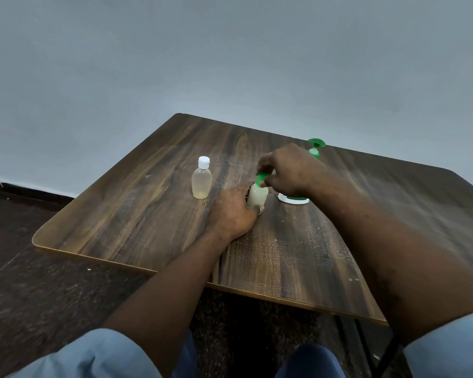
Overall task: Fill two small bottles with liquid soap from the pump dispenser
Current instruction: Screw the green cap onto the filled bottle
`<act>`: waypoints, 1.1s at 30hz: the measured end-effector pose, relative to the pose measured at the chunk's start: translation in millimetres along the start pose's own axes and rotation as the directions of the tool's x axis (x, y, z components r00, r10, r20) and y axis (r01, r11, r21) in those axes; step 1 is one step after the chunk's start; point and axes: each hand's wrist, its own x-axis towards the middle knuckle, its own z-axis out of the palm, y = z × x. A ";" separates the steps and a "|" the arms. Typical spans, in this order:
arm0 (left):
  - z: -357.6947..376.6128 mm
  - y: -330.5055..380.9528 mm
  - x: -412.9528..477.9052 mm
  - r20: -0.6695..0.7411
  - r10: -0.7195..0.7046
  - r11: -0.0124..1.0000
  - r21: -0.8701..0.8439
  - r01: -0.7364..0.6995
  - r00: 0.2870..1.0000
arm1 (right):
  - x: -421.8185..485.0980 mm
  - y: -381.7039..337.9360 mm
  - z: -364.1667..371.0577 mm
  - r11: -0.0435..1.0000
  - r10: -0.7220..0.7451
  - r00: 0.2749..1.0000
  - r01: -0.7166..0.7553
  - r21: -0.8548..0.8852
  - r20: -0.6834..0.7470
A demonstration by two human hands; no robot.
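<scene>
Near the frame's centre, the left hand [234,211] was wrapped around a small translucent plastic bottle [257,197] standing on the dark wood-grain table [148,214], likely steadying it. The right hand [290,170] pinched a green cap [262,179] at its neck, hiding most of the green-and-white pump dispenser [315,147] behind. A second, white-capped small bottle [201,181] stood apart, left of centre.

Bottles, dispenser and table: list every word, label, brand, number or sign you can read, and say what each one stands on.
None can be read.
Capped bottle: clear plastic with a white cap, no label or print visible.
Held bottle: mostly covered by the left hand and the right hand, no print visible.
Pump dispenser: body hidden behind the right hand; only the green pump and white base show, both blank.
Table: bare wood grain, no markings.
</scene>
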 end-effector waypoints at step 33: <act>1.2 -0.6 1.3 -0.011 0.000 0.999 0.041 0.000 1.000 | -2.8 3.3 6.3 0.979 0.056 0.997 -0.044 0.199 -0.055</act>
